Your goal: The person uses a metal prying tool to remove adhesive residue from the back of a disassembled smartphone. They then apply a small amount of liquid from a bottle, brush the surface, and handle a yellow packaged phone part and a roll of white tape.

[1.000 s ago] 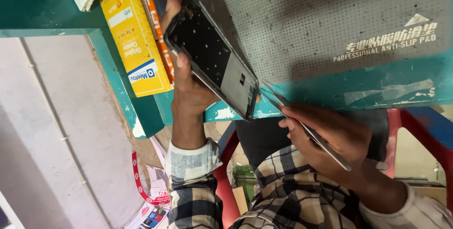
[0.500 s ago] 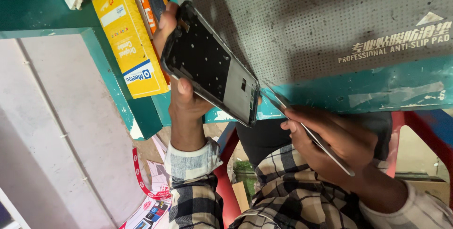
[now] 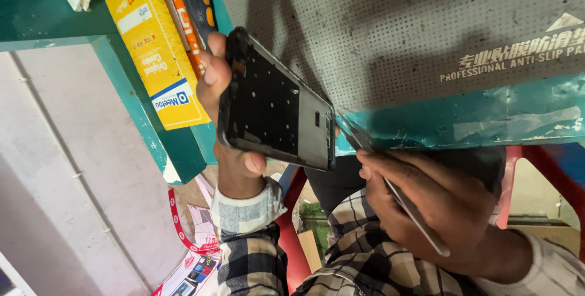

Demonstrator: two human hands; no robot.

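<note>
The left hand [image 3: 228, 119] grips a black phone frame [image 3: 277, 110] above the surface [image 3: 426, 119] (already stripped bare); right hand [image 3: 432, 201] fingers pinch a metal tool [image 3: 390, 189] at its edge, prying seemingly unfinished.

A teal-green surface [image 3: 55, 24] with a scuffed, paint-worn edge carries a grey perforated anti-slip mat [image 3: 390, 34] across its right part. Left of the mat lie a yellow box [image 3: 155, 52], an orange packet [image 3: 183, 21] just beside it, and a dark blue tool [image 3: 204, 6].

Bright, sharp; hard shadows on grey mat [image 3: 426, 34]; glare on teal edge.
</note>
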